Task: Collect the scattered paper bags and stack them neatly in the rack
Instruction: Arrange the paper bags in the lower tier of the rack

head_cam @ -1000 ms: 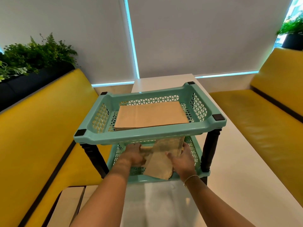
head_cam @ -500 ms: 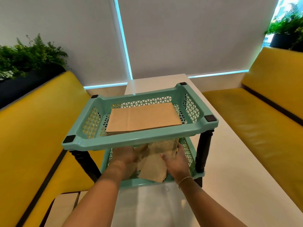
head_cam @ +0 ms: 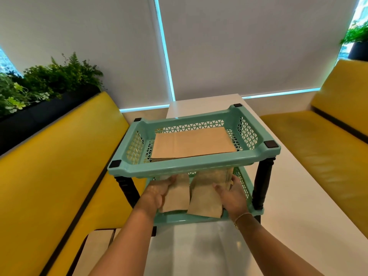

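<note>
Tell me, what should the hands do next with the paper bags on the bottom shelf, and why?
Probably slide the two piles together and push them further in. The left hand holds one pile of paper bags and the right hand another, with a gap between them, and both stick out over the front rim of the lower shelf. The upper shelf's stack already lies flat and neat.

We can read no text, label, brand, number or sign anywhere: the paper bags [head_cam: 193,143] and the rack [head_cam: 199,166] we see carry no print that we can make out.
</note>
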Demonstrator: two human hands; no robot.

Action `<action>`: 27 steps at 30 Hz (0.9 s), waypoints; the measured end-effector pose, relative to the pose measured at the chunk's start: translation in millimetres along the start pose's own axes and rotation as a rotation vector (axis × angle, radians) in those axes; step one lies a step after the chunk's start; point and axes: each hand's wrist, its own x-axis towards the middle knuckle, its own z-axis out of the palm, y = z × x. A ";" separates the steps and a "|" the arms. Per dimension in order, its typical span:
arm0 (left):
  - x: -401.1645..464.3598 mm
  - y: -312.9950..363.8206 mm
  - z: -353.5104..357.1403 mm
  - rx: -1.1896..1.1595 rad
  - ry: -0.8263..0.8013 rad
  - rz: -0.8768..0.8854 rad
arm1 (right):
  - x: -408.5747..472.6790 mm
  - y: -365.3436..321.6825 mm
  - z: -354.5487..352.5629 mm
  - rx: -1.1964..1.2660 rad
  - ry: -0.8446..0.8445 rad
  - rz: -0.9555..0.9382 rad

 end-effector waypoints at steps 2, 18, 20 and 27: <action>5.4 -2.7 -4.7 -0.015 0.011 -0.044 | 2.2 1.5 -0.7 0.025 -0.003 0.004; 8.2 -23.3 30.0 0.204 0.042 0.067 | 1.3 -2.5 -6.5 0.220 -0.087 0.000; 4.6 -23.9 35.0 0.261 0.018 0.123 | 0.5 -5.8 -5.2 0.178 -0.126 -0.064; -6.0 -30.9 30.2 -0.227 -0.191 0.083 | -30.7 -42.3 -0.5 0.336 -0.303 0.088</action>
